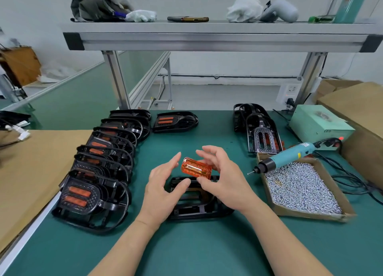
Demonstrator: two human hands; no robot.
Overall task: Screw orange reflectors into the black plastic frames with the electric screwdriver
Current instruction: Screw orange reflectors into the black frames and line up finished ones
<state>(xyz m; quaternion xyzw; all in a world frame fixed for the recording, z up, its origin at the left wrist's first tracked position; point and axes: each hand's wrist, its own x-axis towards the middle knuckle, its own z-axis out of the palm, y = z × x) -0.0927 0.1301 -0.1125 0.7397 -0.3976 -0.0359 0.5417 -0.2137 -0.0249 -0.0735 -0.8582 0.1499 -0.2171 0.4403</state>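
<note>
Down near the bottom, two bare arms reach over the green table (186,251). The right hand (223,180) pinches the orange reflector (195,168) with its thumb under one end and its fingers curled behind it. The reflector is up in the air, just above a black frame (192,205) that lies flat on the table. The left hand (163,184) has straight, spread fingers just beside the reflector's other end and holds nothing.

To the right, the electric screwdriver (290,154) lies across the corner of a cardboard box (310,215) full of small silver screws (300,184). To the left is a row of black frames (97,172) with orange inside. Farther back lie more frames (259,128), and a phone (187,19) sits on the metal shelf (207,30).
</note>
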